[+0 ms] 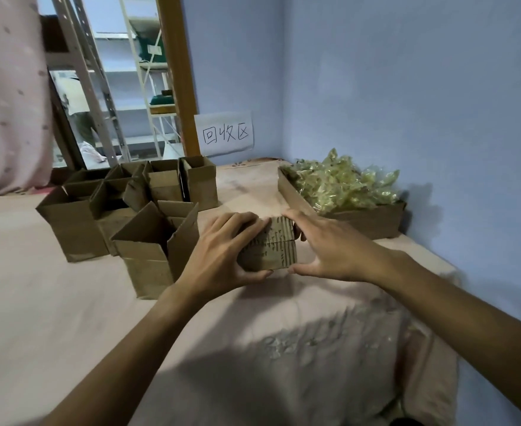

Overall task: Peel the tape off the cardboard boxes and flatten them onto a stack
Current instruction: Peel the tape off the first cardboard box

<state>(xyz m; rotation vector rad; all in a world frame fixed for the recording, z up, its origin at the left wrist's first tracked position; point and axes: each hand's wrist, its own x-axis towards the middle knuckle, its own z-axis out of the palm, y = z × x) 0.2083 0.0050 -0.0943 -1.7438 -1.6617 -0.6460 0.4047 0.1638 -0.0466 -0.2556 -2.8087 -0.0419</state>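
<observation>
While my left hand (pixel 222 250) grips the small box (pixel 273 250), with the fingers curled over its top and the thumb at the lower front edge, my right hand (pixel 329 244) is spread wide at the other side. Its fingers lie almost straight along the top right edge and its thumb touches the lower front corner, so it presses more than it pinches.

The small box stands on the pink cloth (pixel 68 302) in the middle. It is between the group of open boxes (pixel 157 250) on my left and the low tray (pixel 373 224) on my right, which is full of crumpled yellowish tape (pixel 345 182). It is near to both.

I judge this box to be light and probably empty, made of thin corrugated board. Such board is stiff at the corners and folds, but the middle of a wall gives way easily under a squeeze. The front face has a seam across it, and the paper skin is torn in small stripes around it (I cannot tell if any clear tape remains there). I think the best hold is at the edges and corners with one hand, while a fingernail of the other looks for a tape end at the seam. The cloth below looks soft, so the box may tip if I push down hard.
</observation>
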